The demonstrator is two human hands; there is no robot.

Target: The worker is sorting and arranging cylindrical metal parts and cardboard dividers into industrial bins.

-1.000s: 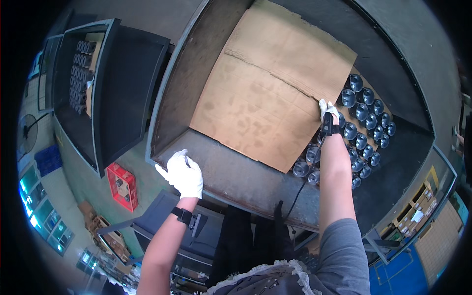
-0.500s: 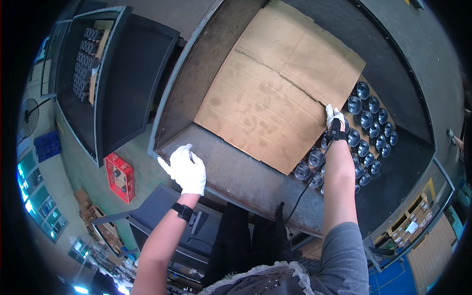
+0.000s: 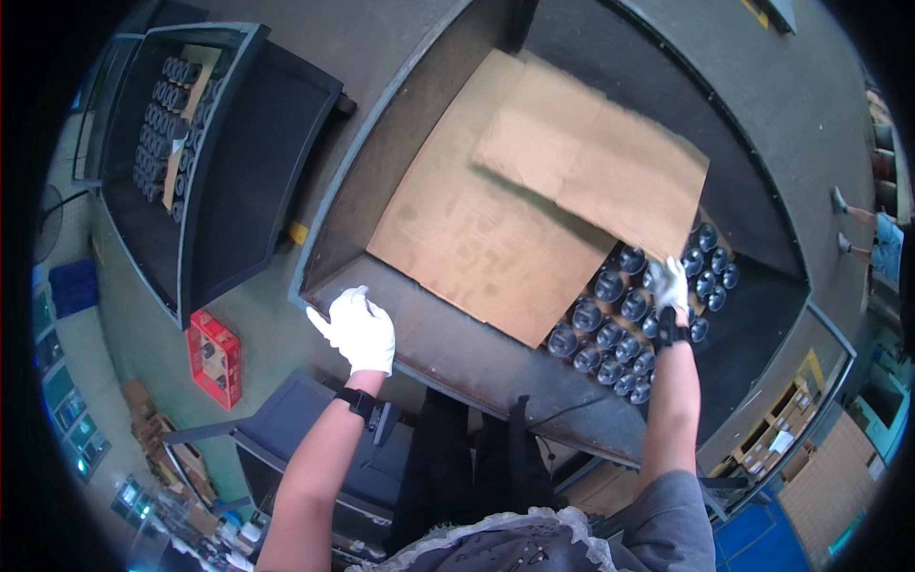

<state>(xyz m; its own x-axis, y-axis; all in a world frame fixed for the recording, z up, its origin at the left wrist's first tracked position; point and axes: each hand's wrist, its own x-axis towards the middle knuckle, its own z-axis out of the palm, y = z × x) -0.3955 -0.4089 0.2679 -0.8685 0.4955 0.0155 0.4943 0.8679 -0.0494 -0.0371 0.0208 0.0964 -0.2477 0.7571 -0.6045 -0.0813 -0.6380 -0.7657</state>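
Observation:
My right hand, in a white glove, has its fingers closed on the near right edge of an upper cardboard sheet. That piece is tilted up and casts a shadow on a larger cardboard sheet lying beneath it. Beside and below the hand stand rows of dark, shiny cylindrical metal parts with rounded hollow tops. My left hand, also gloved, hovers over the near left edge of the big metal bin. Its fingers are apart and it holds nothing.
Grey walls of the bin surround the cardboard and parts. At left stands another dark bin with similar parts, and a red crate sits on the floor. A person's legs show at far right. Shelves with cardboard boxes stand lower right.
My right hand has moved nearer to me, pulling the upper cardboard's edge up and across the lower sheet. The left hand has barely moved. A person has come into view at far right.

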